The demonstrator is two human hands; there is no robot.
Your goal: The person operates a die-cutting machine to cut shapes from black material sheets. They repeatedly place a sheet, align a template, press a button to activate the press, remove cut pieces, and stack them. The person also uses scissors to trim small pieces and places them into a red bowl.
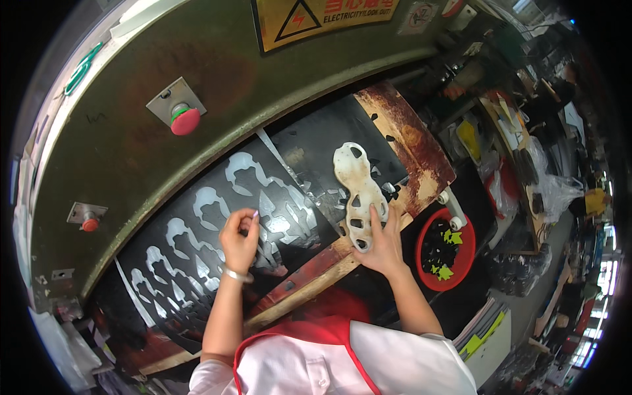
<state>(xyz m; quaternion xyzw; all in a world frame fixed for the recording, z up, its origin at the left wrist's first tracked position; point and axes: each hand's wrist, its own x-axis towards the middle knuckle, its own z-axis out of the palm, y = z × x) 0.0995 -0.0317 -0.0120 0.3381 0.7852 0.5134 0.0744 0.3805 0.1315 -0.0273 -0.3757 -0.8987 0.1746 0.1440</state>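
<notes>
A dirty-white, sole-shaped plate with several holes [357, 172] lies aslant on the black board [309, 141]. My right hand [383, 247] grips its near end, thumb on top and fingers along the right edge. To the left, my left hand [238, 243] hovers over a black sheet [197, 257] with rows of cut-out shapes that show silvery. Its fingers are curled in closely; whether something small is between them cannot be made out. Small black scraps [390, 189] lie around the plate.
A red bowl [469, 253] with black and bright green scraps stands at the right, beside a pale handle-like part [451, 209]. Behind the board rises a green machine beam [237, 72] with a large red push button [185, 121]. A wooden edge [309, 283] runs along the front.
</notes>
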